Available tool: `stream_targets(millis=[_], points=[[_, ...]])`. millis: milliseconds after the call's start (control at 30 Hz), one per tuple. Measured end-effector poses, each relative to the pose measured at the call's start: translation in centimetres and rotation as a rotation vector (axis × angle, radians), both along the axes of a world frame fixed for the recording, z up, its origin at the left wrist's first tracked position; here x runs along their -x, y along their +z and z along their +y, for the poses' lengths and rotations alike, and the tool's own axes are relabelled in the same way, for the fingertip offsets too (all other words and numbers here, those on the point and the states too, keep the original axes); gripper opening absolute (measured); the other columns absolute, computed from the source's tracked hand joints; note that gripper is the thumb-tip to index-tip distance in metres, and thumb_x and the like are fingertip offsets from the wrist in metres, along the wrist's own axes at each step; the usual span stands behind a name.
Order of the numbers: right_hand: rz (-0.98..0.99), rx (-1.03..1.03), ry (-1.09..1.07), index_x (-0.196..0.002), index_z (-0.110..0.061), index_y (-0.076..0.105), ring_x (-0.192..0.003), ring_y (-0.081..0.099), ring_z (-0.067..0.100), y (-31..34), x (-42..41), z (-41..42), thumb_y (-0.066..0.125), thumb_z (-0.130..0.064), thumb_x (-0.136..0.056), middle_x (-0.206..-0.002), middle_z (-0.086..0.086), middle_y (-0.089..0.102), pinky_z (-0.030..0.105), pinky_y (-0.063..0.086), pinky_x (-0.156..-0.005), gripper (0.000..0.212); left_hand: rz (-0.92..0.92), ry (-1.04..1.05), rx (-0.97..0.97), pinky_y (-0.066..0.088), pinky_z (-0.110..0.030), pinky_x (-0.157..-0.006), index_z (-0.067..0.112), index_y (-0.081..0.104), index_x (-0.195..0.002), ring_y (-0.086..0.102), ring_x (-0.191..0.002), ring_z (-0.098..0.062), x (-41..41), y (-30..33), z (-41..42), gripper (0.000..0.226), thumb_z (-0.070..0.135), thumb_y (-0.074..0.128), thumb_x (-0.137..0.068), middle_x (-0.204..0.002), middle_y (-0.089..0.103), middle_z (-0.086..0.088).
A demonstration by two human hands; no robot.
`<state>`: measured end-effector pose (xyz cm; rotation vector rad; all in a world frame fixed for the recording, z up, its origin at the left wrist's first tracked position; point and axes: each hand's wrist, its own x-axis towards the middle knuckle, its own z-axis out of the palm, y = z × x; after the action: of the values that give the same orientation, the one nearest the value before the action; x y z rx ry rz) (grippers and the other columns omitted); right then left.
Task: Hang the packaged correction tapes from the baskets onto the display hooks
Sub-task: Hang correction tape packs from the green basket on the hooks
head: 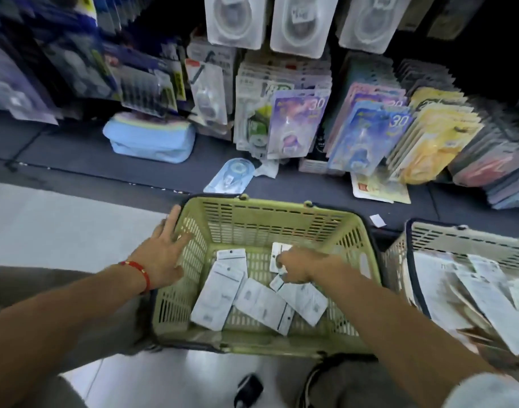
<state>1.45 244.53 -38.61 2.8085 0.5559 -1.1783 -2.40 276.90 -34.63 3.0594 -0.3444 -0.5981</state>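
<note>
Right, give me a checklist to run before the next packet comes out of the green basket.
1. Right hand down inside the green basket: ok.
2. Its fingers closed on a correction tape packet: ok, though whether they hold one packet or two, cannot tell.
3. Left hand steadying the basket's left rim, fingers straight: ok.
4. More packets left on the basket floor: ok.
5. Free display hook for this product: cannot tell.
6. Second basket stocked on the right: ok.

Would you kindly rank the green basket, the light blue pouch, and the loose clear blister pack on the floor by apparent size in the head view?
1. green basket, though it is nearest the camera
2. light blue pouch
3. clear blister pack
</note>
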Motion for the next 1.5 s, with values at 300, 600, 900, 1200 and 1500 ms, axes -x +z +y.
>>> stream_targets(millis=[300, 600, 900, 1200, 1500], points=[[-0.076, 0.22, -0.229, -0.156, 0.003, 0.027, -0.139, 0.049, 0.039, -10.8, 6.9, -4.1, 0.062, -0.023, -0.103, -0.154, 0.027, 0.042, 0.046, 0.045, -0.113, 0.069, -0.222, 0.135, 0.096, 0.046, -0.061, -0.109, 0.009, 0.055, -0.145, 0.019, -0.15, -0.051, 2.4, -3.4, -1.6, 0.077, 0.032, 0.083, -0.077, -0.172, -0.004, -0.022], [0.433, -0.548, -0.836, -0.144, -0.008, 0.052, -0.122, 0.064, 0.028, -3.6, 3.1, -4.6, 0.068, -0.009, -0.094, -0.137, 0.012, 0.064, 0.048, 0.054, -0.107, 0.053, -0.217, -0.008, 0.237, 0.016, -0.05, -0.13, 0.006, 0.049, -0.15, 0.018, -0.158, -0.035, 2.6, -2.0, -5.4, 0.063, 0.023, 0.069, -0.092, -0.166, 0.032, -0.02], [0.381, -1.119, -1.083, -0.118, -0.009, 0.073, -0.095, 0.075, 0.026, -2.9, 0.6, 1.5, 0.07, -0.039, -0.098, -0.106, 0.01, 0.078, 0.043, 0.063, -0.085, 0.036, 0.495, 1.0, 1.246, 0.064, -0.047, -0.083, 0.019, 0.058, -0.137, 0.071, -0.112, -0.03, 2.3, -2.2, -9.5, 0.035, 0.012, 0.064, -0.103, -0.132, 0.069, -0.009], [-0.189, 0.054, -0.241, -0.163, -0.012, 0.019, -0.159, 0.015, 0.038, -11.7, 2.7, -2.8, 0.056, 0.008, -0.095, -0.172, 0.014, 0.017, 0.044, 0.022, -0.129, 0.08, 0.673, 1.165, 1.165, 0.065, -0.049, -0.077, 0.031, 0.064, -0.133, 0.059, -0.126, -0.033, 3.3, -4.7, -7.3, 0.044, 0.006, 0.068, -0.098, -0.138, 0.062, -0.002], [0.212, -0.971, -1.237, -0.114, -0.009, 0.071, -0.101, 0.076, 0.033, -3.2, -0.1, -1.2, 0.057, -0.02, -0.107, -0.112, 0.014, 0.078, 0.048, 0.061, -0.09, 0.019, 0.69, 1.371, 1.233, 0.059, -0.058, -0.094, 0.025, 0.061, -0.128, 0.063, -0.116, -0.036, 2.6, -3.2, -9.0, 0.029, 0.029, 0.066, -0.1, -0.135, 0.059, -0.01]])
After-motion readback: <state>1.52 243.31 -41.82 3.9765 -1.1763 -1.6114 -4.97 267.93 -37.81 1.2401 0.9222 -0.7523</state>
